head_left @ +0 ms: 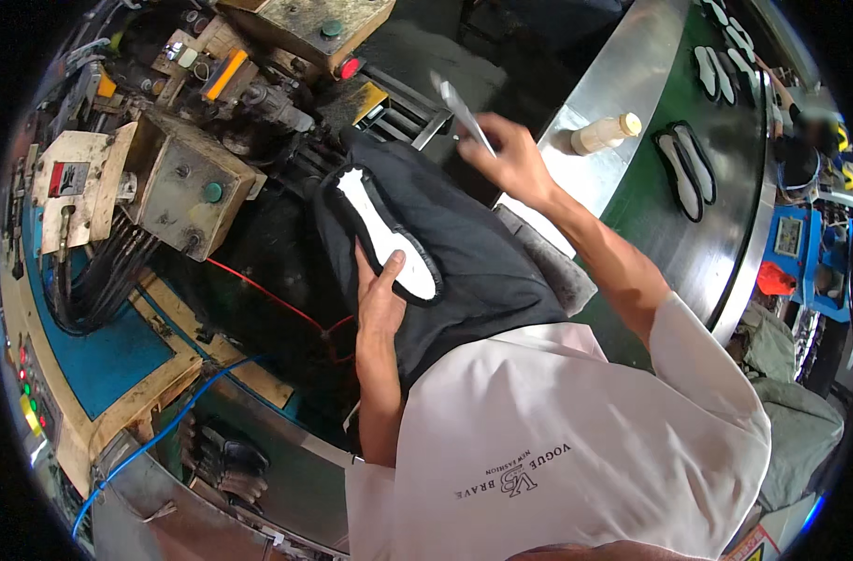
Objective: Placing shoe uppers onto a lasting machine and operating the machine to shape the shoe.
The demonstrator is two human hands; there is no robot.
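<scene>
On my lap lies a black shoe upper (386, 229) with its bottom turned up, showing a white insole within the black lasted edge. My left hand (381, 304) grips it by the broad end, thumb pressed on the white insole. Raised off to the right of the shoe, my right hand (506, 159) is closed around a slim silvery tool (465, 117), which points up and to the left. Its exact kind is blurred. The tool and the shoe are apart.
Left stands a machine with a worn control box (188, 192), hoses and a red button (350, 67). A blue cable (179, 416) runs below it. At right, a green conveyor belt (623, 243) carries shoe uppers (685, 168). A capped bottle (606, 134) stands on its metal edge.
</scene>
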